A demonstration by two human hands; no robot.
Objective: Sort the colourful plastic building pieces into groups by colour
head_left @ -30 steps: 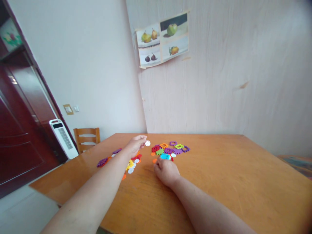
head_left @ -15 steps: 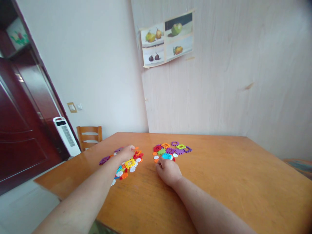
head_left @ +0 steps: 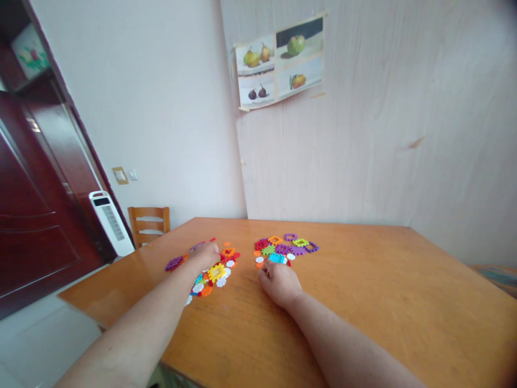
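The left hand (head_left: 207, 255) is bent down into the left-hand pile, where a second ago its fingers held a white disc up between the two groups of pieces. The tips are hidden, so I cannot tell whether they grip anything. The right hand (head_left: 281, 281) rests where it was, fingers curled inward; whether something sits inside them cannot be seen.

Just beyond the right fingertips lies a white toothed disc (head_left: 259, 260), absent from that spot a second ago, now between two orange discs (head_left: 257, 253). The cyan piece (head_left: 277, 258) stays beside the right knuckles.

Just right of the left fingers are an orange toothed piece (head_left: 228, 251) and red pieces; nearer the wearer lies a yellow square frame (head_left: 217, 272). A small red piece (head_left: 212, 239) now shows past the left knuckles, which it did not half a second ago.

Farther out from the right fingers, the green toothed piece (head_left: 268, 250) and lime frame (head_left: 300, 243) keep their places on the table (head_left: 363, 291). Purple pieces (head_left: 174, 263) lie left of the left hand.
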